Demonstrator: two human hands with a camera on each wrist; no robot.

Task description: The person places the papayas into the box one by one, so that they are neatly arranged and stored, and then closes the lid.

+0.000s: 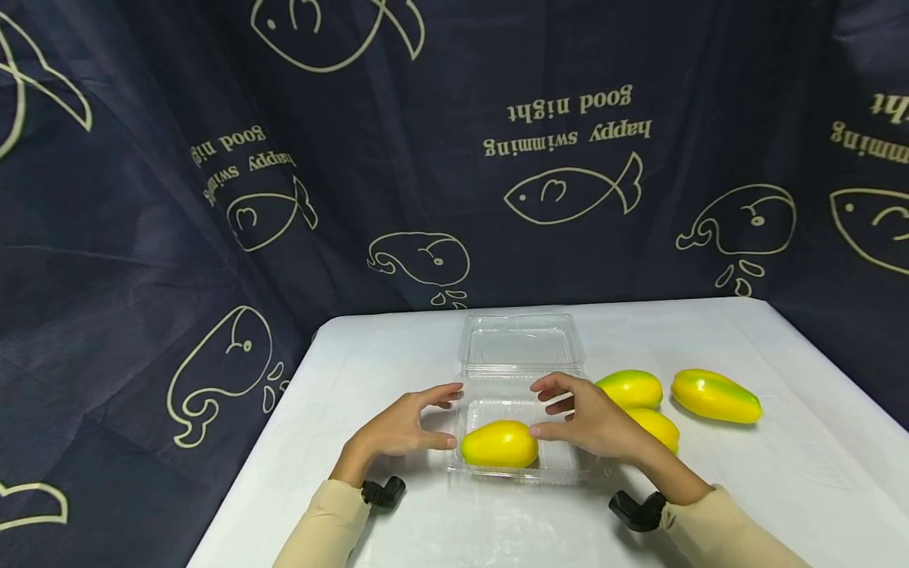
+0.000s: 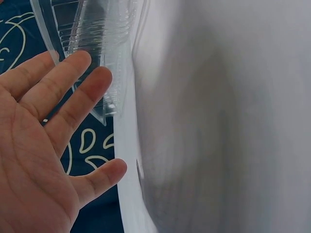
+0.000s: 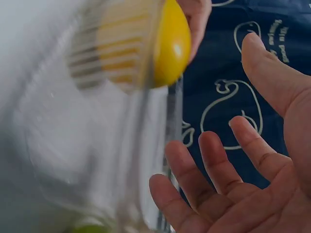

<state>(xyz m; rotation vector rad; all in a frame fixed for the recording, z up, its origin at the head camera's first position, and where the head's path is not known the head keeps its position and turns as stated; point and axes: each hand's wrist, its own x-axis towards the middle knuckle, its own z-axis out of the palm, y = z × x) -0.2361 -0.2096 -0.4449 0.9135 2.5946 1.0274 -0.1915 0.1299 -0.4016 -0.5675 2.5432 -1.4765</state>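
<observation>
A clear plastic clamshell box (image 1: pixel 490 409) lies on the white table with its lid (image 1: pixel 521 341) folded back to the far side. One smooth yellow fruit (image 1: pixel 499 444), mango-like and faintly green at an end, sits in the near left of the box. My left hand (image 1: pixel 401 426) hovers at the box's left side, fingers spread and holding nothing. Over the right side is my right hand (image 1: pixel 592 418), its fingers loosely bent and its thumb beside the fruit; whether it touches cannot be told. The right wrist view shows the right palm (image 3: pixel 248 179) with nothing in it.
To the right of the box lie more yellow-green fruits: one behind the right hand (image 1: pixel 630 389), one partly hidden by that hand (image 1: pixel 659 427), and one farther right (image 1: pixel 716 396). A dark patterned curtain (image 1: pixel 440 158) hangs behind the table (image 1: pixel 802 473).
</observation>
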